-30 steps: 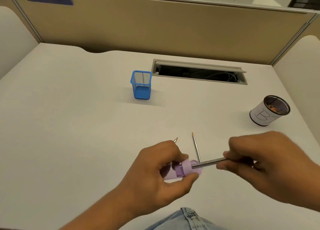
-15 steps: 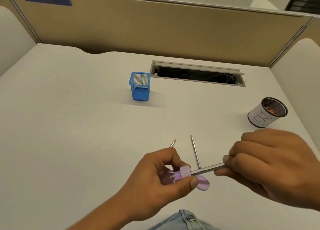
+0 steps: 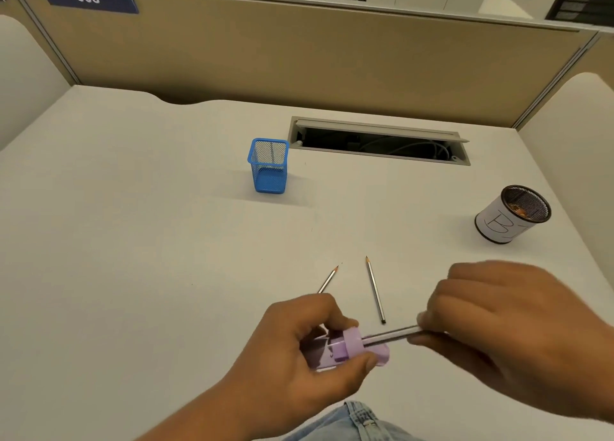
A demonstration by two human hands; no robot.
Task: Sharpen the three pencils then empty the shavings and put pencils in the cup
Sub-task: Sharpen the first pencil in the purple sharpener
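Observation:
My left hand (image 3: 295,351) grips a purple pencil sharpener (image 3: 345,346) with a clear shavings chamber, near the desk's front edge. A grey pencil (image 3: 390,335) sticks into it from the right, and my right hand (image 3: 505,327) pinches its free end; that hand is blurred. Two more grey pencils lie on the desk just behind my hands, tips pointing away: one (image 3: 375,289) fully visible, the other (image 3: 329,278) partly hidden behind my left hand. A blue square mesh cup (image 3: 268,166) stands upright at mid-desk, far from both hands.
A round mesh cup wrapped in white paper marked "B" (image 3: 508,214) stands at the right, with brownish shavings inside. An open cable slot (image 3: 378,141) cuts the desk behind the blue cup. Beige partitions wall the white desk (image 3: 133,241) at back and sides.
My right hand has shifted and rolled on the pencil while it stays in the sharpener. The sharpener has turned slightly in my left hand. The two loose pencils have not moved.

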